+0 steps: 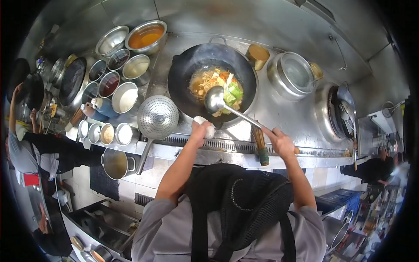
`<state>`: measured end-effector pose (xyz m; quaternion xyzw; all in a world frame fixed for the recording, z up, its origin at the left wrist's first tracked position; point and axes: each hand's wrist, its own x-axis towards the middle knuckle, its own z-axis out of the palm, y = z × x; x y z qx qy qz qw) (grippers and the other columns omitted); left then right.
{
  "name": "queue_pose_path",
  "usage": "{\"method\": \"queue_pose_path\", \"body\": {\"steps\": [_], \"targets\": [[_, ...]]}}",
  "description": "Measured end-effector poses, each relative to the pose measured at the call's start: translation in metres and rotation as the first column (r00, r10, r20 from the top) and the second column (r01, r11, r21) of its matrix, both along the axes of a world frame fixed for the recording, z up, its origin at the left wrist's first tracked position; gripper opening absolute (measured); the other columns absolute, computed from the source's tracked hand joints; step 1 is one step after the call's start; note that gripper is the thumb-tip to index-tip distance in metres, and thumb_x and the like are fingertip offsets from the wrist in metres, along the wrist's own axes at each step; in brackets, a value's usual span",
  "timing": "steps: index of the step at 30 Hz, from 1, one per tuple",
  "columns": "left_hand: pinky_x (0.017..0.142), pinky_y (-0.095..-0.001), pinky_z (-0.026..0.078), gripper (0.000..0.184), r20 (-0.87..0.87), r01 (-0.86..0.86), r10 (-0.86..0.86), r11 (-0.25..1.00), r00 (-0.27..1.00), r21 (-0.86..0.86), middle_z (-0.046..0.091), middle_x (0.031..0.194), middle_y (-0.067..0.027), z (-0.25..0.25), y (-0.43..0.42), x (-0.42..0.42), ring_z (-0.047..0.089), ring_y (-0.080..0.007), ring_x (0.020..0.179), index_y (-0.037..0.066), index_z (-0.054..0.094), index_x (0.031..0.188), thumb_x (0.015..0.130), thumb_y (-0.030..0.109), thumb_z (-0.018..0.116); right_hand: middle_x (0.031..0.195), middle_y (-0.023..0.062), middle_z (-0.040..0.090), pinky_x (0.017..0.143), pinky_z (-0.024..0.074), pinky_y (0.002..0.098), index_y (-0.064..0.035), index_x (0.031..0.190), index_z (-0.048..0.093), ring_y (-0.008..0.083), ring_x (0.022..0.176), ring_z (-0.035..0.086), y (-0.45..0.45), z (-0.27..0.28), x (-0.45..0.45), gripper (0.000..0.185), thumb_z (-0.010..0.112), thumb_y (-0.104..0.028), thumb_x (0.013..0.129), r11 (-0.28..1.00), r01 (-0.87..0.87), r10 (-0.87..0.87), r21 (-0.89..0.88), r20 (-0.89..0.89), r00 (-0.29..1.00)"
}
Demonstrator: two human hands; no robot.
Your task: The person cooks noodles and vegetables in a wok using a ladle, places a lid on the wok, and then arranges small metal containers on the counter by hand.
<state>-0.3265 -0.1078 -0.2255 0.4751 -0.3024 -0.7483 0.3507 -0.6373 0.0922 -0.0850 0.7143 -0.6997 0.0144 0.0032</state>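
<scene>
A: What do we see in the person's right grip (279, 142)?
B: We see it closed round the end of a long ladle (214, 100). The ladle's bowl is in the big black wok (179, 83), touching the food (235, 94).
A: Can we see all the food?
B: No, the ladle's bowl hides some. We can tell green leaves and orange bits, but many small bits are too mixed up to name.
A: And the left grip (200, 132)?
B: It is closed on a white cloth (208, 130) at the near edge of the wok. The cloth and fingers cover that edge, so we cannot tell if there is a wok handle under them.
A: What is near the hands?
B: A strainer (158, 117) full of holes lies left of the wok. A stick brush (260, 144) lies on the shiny worktop (283, 111), under the ladle's handle, which covers a little of it.
A: What else is hard for us to see?
B: The black cap (262, 192) hides the person's face. At the far left, another person (32, 157) looks bent and stretched, and the dark round edge of our view cuts things off.
</scene>
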Motion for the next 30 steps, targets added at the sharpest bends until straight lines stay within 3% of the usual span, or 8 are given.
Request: {"method": "queue_pose_path", "body": {"steps": [3, 7, 12, 15, 18, 22, 25, 30], "targets": [[0.067, -0.0362, 0.055, 0.022, -0.012, -0.01, 0.01, 1.0, 1.0, -0.017, 0.065, 0.094, -0.0067, -0.007, 0.0, -0.001, 0.066, -0.0188, 0.082, 0.004, 0.06, 0.107, 0.085, 0.002, 0.065, 0.093, 0.0041, 0.062, 0.066, 0.059, 0.0439, -0.0323, 0.14, 0.061, 0.0302, 0.071, 0.068, 0.015, 0.045, -0.003, 0.059, 0.068, -0.01, 0.086, 0.998, 0.057, -0.059, -0.033, -0.066, 0.996], [0.066, -0.0353, 0.055, 0.023, -0.022, -0.028, 0.027, 0.999, 0.999, -0.038, 0.066, 0.097, -0.0064, -0.017, -0.001, -0.002, 0.066, -0.0176, 0.082, 0.005, 0.06, 0.108, 0.085, 0.003, 0.065, 0.089, 0.0065, 0.063, 0.066, 0.056, 0.0451, -0.0277, 0.131, 0.069, 0.0316, 0.073, 0.068, 0.028, 0.13, 0.007, 0.043, 0.07, -0.015, 0.09, 0.989, 0.132, -0.131, -0.072, 0.024, 0.991], [0.068, -0.0355, 0.056, 0.028, -0.005, -0.005, 0.005, 0.999, 1.0, -0.054, 0.066, 0.097, -0.0067, -0.014, -0.001, 0.0, 0.066, -0.0188, 0.083, 0.005, 0.058, 0.112, 0.085, 0.004, 0.066, 0.091, 0.0091, 0.067, 0.071, 0.0547, 0.0466, -0.0234, 0.131, 0.07, 0.0345, 0.079, 0.069, 0.044, 0.192, 0.013, 0.044, 0.073, -0.013, 0.088, 0.955, 0.27, -0.272, 0.122, 0.002, 0.962], [0.069, -0.0356, 0.056, 0.031, -0.014, -0.03, 0.029, 0.998, 0.999, -0.052, 0.065, 0.1, -0.0073, -0.012, 0.0, -0.001, 0.066, -0.0196, 0.085, 0.005, 0.056, 0.115, 0.086, 0.004, 0.066, 0.089, 0.0136, 0.068, 0.074, 0.0534, 0.0466, -0.0197, 0.132, 0.07, 0.0364, 0.081, 0.068, 0.048, 0.168, -0.002, 0.047, 0.075, -0.01, 0.086, 0.946, 0.276, -0.299, 0.167, 0.132, 0.945], [0.07, -0.0363, 0.057, 0.033, -0.019, 0.014, -0.016, 0.998, 1.0, -0.059, 0.065, 0.102, -0.0077, -0.013, -0.001, 0.002, 0.066, -0.0202, 0.087, 0.005, 0.055, 0.117, 0.086, 0.004, 0.066, 0.091, 0.0179, 0.069, 0.074, 0.055, 0.045, -0.0181, 0.134, 0.069, 0.0357, 0.08, 0.069, 0.033, 0.101, -0.007, 0.049, 0.075, -0.008, 0.086, 0.958, 0.261, -0.282, 0.116, 0.248, 0.927], [0.072, -0.0374, 0.058, 0.035, -0.041, 0.017, -0.02, 0.998, 0.999, -0.059, 0.064, 0.105, -0.0083, -0.004, -0.002, 0.003, 0.066, -0.0209, 0.089, 0.005, 0.053, 0.119, 0.086, 0.004, 0.066, 0.095, 0.025, 0.071, 0.077, 0.0553, 0.0429, -0.0057, 0.138, 0.064, 0.0341, 0.082, 0.07, 0.013, 0.029, 0.014, 0.048, 0.071, -0.004, 0.091, 0.966, 0.259, -0.198, -0.03, 0.562, 0.803], [0.074, -0.0383, 0.059, 0.039, -0.001, 0.046, -0.046, 0.999, 0.999, -0.021, 0.063, 0.109, -0.009, 0.001, -0.001, 0.004, 0.067, -0.0215, 0.09, 0.006, 0.051, 0.123, 0.087, 0.004, 0.065, 0.095, 0.0259, 0.07, 0.079, 0.0539, 0.0448, -0.006, 0.14, 0.062, 0.0354, 0.084, 0.07, 0.002, 0.02, 0.034, 0.05, 0.069, -0.002, 0.091, 0.932, 0.36, -0.235, -0.038, 0.692, 0.683], [0.073, -0.0397, 0.059, 0.04, 0.01, 0.01, -0.01, 0.999, 1.0, -0.033, 0.063, 0.109, -0.0095, -0.006, -0.002, 0.003, 0.067, -0.023, 0.091, 0.005, 0.05, 0.125, 0.088, 0.004, 0.065, 0.098, 0.0285, 0.07, 0.082, 0.0536, 0.047, -0.0051, 0.139, 0.062, 0.0445, 0.088, 0.068, -0.03, 0.011, 0.034, 0.048, 0.068, -0.006, 0.092, 0.952, 0.3, -0.202, -0.057, 0.62, 0.758]]}}
